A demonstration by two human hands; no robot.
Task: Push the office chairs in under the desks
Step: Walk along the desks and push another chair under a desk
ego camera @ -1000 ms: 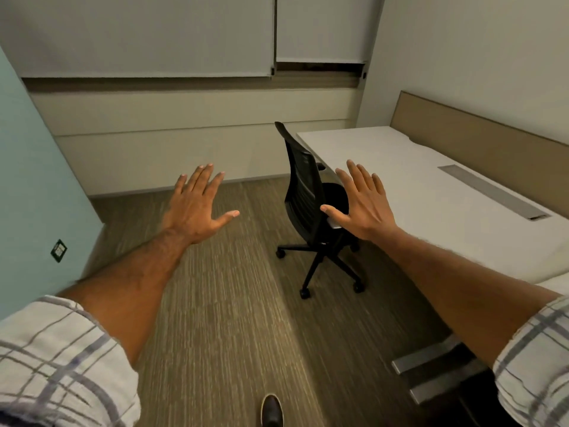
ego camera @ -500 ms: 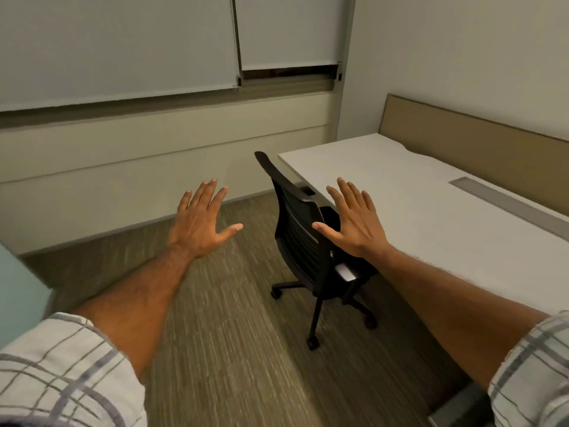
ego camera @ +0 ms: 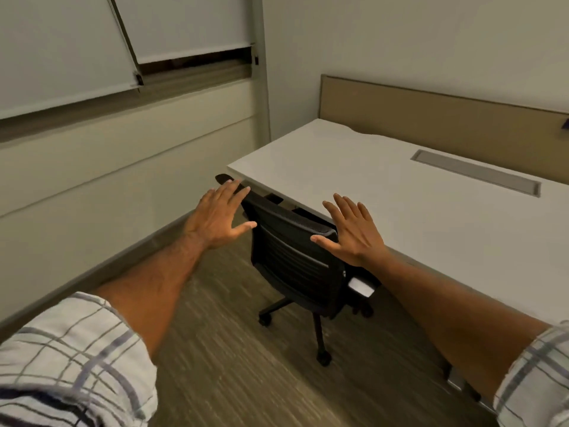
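A black mesh-backed office chair (ego camera: 292, 257) on a wheeled base stands at the near edge of a long white desk (ego camera: 385, 192), its seat partly under the desktop. My left hand (ego camera: 220, 218) is spread flat at the left end of the chair's top rail, fingers over the rail. My right hand (ego camera: 351, 231) is spread at the rail's right end, palm toward the backrest. Whether either palm touches the chair is unclear. Both hands hold nothing.
A tan divider panel (ego camera: 431, 115) runs along the desk's far side, with a grey cable tray lid (ego camera: 474, 175) set into the top. A low wall ledge (ego camera: 107, 167) under roller blinds lies left. Striped carpet (ego camera: 231, 365) covers the floor around the chair.
I have come closer and turned right toward the desk. Both hands have moved forward from mid-air to the two ends of the chair's top rail.
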